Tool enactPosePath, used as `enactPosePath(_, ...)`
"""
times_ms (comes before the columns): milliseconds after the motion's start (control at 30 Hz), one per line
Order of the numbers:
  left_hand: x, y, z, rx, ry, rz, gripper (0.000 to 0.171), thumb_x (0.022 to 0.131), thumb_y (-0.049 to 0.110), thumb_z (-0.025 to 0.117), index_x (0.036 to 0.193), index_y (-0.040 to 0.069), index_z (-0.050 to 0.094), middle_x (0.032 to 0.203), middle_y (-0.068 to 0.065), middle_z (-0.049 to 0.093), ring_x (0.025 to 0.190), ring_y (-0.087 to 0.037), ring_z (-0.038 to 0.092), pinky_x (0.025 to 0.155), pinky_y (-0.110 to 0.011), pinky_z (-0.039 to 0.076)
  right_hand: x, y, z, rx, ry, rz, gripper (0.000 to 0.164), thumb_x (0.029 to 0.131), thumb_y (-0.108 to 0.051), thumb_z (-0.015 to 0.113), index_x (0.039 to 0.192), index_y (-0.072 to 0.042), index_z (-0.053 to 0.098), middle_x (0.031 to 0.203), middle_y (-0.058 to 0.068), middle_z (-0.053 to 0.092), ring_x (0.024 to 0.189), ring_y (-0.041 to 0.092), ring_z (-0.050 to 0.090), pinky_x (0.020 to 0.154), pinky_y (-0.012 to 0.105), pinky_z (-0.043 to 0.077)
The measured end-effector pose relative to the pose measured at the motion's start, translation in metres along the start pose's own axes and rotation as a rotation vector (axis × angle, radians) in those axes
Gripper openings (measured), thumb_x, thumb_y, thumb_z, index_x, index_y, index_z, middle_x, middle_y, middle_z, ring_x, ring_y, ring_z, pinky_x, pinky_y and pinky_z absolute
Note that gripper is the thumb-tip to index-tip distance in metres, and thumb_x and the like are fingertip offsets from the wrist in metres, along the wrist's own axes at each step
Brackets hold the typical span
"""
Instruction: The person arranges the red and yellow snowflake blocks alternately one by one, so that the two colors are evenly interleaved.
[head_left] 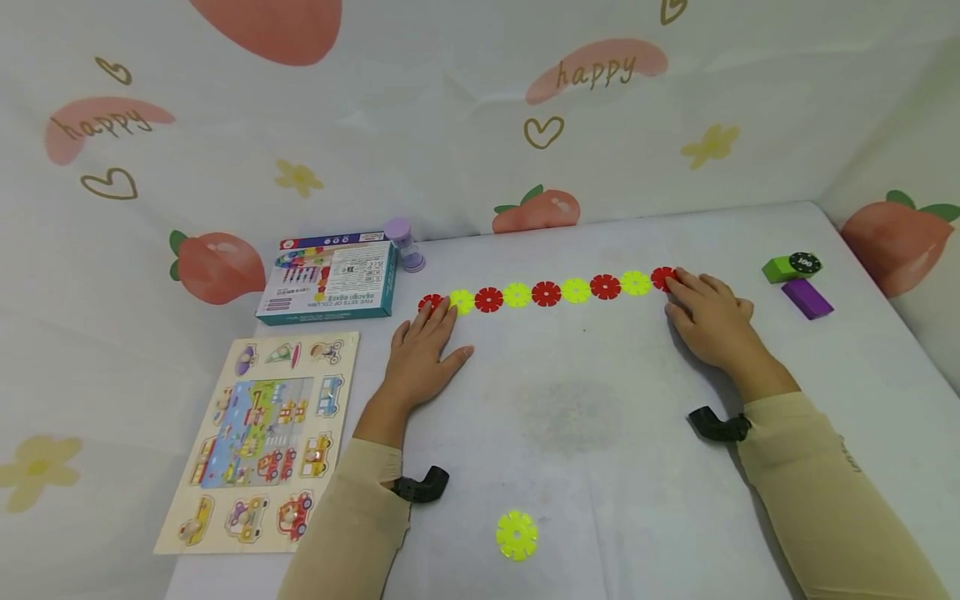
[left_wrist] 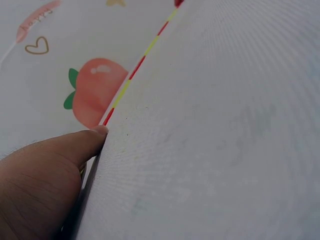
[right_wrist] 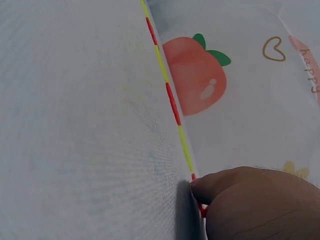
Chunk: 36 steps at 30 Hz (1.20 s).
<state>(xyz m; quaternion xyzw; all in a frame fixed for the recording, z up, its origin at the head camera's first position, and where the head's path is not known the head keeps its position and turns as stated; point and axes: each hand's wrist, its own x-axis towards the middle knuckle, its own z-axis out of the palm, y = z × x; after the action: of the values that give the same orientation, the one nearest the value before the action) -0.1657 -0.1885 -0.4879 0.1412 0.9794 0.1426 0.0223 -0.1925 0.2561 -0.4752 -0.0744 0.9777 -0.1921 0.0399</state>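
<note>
A row of flat notched plastic discs, red (head_left: 547, 293) alternating with yellow-green (head_left: 576, 291), runs across the far part of the table. My left hand (head_left: 422, 357) lies palm down with fairly straight fingers on the row's left end, partly covering a red disc (head_left: 429, 302). At the right end, the fingertips of my right hand (head_left: 712, 323) rest on another red disc (head_left: 662, 277), fingers loosely bent. Both wrist views show the row edge-on, flat along the tabletop, with a thumb close by. A single yellow-green disc (head_left: 517, 536) lies apart near the front.
To the left lie a wooden vehicle puzzle board (head_left: 247, 446) and a teal box (head_left: 330, 279), with a purple sand timer (head_left: 405, 243) beside the box. Green (head_left: 777, 269) and purple (head_left: 807, 298) blocks and a black round piece (head_left: 805, 263) sit far right. A printed cloth hangs behind.
</note>
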Motion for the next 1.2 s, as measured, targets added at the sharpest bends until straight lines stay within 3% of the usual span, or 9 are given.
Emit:
enactPosePath(933,-0.001,0.000,0.000,-0.006,0.006,0.012,0.077,0.091,0.062,0.043,0.153,0.021,0.023,0.159,0.005,0.011,0.144,-0.022,0.002,0.110,-0.055,0.003,0.000,0.000,0.002,0.017,0.022,-0.024,0.059,0.100,-0.038,0.044,0.151,-0.012,0.029,0.157,0.013,0.016,0.139,0.044,0.005,0.090,0.072,0.010)
enactPosePath(1033,-0.001,0.001,-0.001,-0.006,0.005,0.010,0.078,0.091,0.062,0.043,0.153,0.021,0.023,0.159,0.005,0.011,0.144,-0.022,0.001,0.110,-0.054,0.003,-0.001,-0.006,-0.001,0.084,0.095,-0.045,0.059,0.099,-0.037,0.046,0.151,-0.013,0.030,0.156,0.015,0.019,0.138,0.045,0.012,0.090,0.072,0.014)
enactPosePath(1100,-0.001,0.001,-0.002,-0.008,0.004,0.011,0.078,0.091,0.062,0.044,0.153,0.020,0.023,0.159,0.005,0.011,0.144,-0.022,0.001,0.110,-0.055,0.003,-0.003,-0.014,-0.003,0.196,0.147,-0.070,0.058,0.099,-0.035,0.048,0.149,-0.012,0.033,0.153,0.016,0.027,0.136,0.044,0.020,0.096,0.069,0.017)
enactPosePath(1200,-0.001,0.002,-0.003,-0.009,0.008,0.011,0.078,0.091,0.062,0.046,0.153,0.020,0.024,0.159,0.004,0.012,0.144,-0.022,0.001,0.110,-0.055,0.004,-0.007,-0.032,-0.005,0.405,0.176,-0.121,0.052,0.098,-0.031,0.052,0.146,-0.012,0.040,0.144,0.013,0.040,0.128,0.037,0.038,0.098,0.058,0.032)
